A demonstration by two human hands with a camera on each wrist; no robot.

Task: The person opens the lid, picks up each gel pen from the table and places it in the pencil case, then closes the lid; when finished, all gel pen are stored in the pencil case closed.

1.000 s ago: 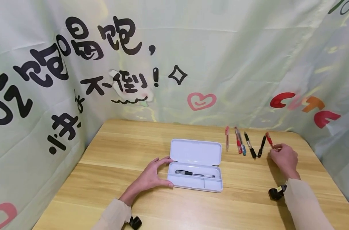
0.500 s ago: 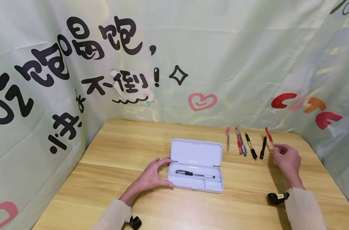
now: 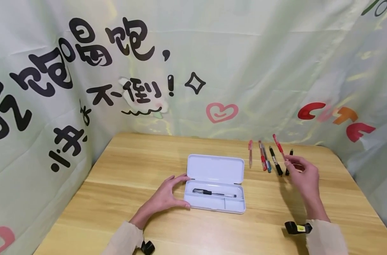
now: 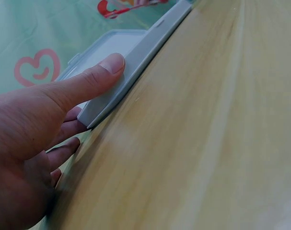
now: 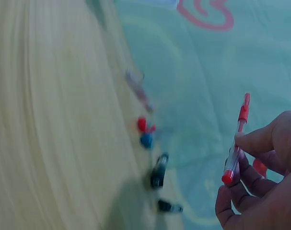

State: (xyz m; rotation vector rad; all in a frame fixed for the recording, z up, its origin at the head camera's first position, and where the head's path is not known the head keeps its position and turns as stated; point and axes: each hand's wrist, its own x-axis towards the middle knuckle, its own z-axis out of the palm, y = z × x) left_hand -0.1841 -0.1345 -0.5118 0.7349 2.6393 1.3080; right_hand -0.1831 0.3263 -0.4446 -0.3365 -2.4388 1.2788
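Observation:
A white pencil case (image 3: 215, 169) lies with its lid raised, and a clear pen with a black grip (image 3: 207, 192) rests in its rear compartment. My left hand (image 3: 163, 196) holds the left end of the case, thumb at the front corner and fingers toward the hinge side; the left wrist view shows the thumb (image 4: 99, 76) on its wall. Farther right, my right hand (image 3: 306, 177) pinches a red pen (image 3: 278, 144) between thumb and fingers, raised above the table with its red end pointing away. In the right wrist view the pen (image 5: 243, 115) stands slanted.
Along the back right of the wooden table (image 3: 133, 156) lie a pink pen (image 3: 250, 154), a red pen (image 3: 262, 156) touching a blue one (image 3: 269, 166), and a black pen (image 3: 276, 163). Another black pen (image 3: 287, 171) is partly behind my right hand. A printed curtain (image 3: 260, 71) hangs behind.
My right hand has lifted the red pen from the right end of the row and carried it left, over the black pens. The left hand stays on the pencil case.

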